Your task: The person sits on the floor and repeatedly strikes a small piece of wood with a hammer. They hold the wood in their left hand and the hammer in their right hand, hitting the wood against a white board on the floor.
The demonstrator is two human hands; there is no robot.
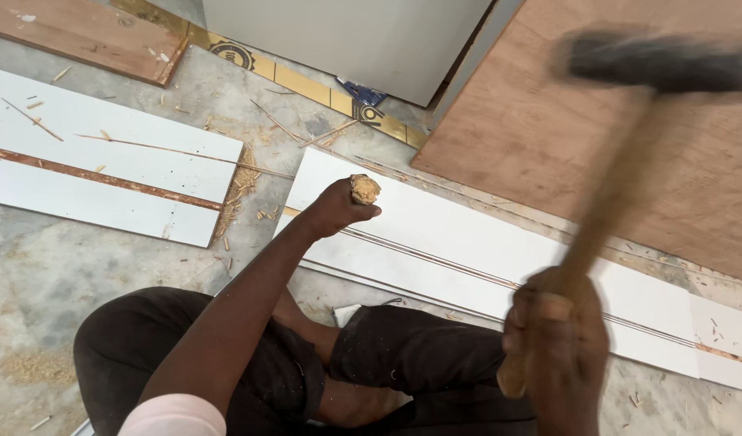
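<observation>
My left hand (336,208) is closed around a chisel whose battered wooden handle top (364,189) sticks up out of the fist; the blade is hidden below the hand. It stands on a long white laminated board (468,242) with a thin groove along it. My right hand (558,339) grips the wooden handle of a hammer (609,202), raised up at the right. Its dark metal head (658,63) is blurred, high above the board and to the right of the chisel.
I sit on a grey concrete floor with my knees (403,343) against the board. Another white board (96,165) lies at the left, a plywood sheet (613,121) at the right, a white panel (347,40) at the back. Wood chips and splinters (242,190) litter the floor.
</observation>
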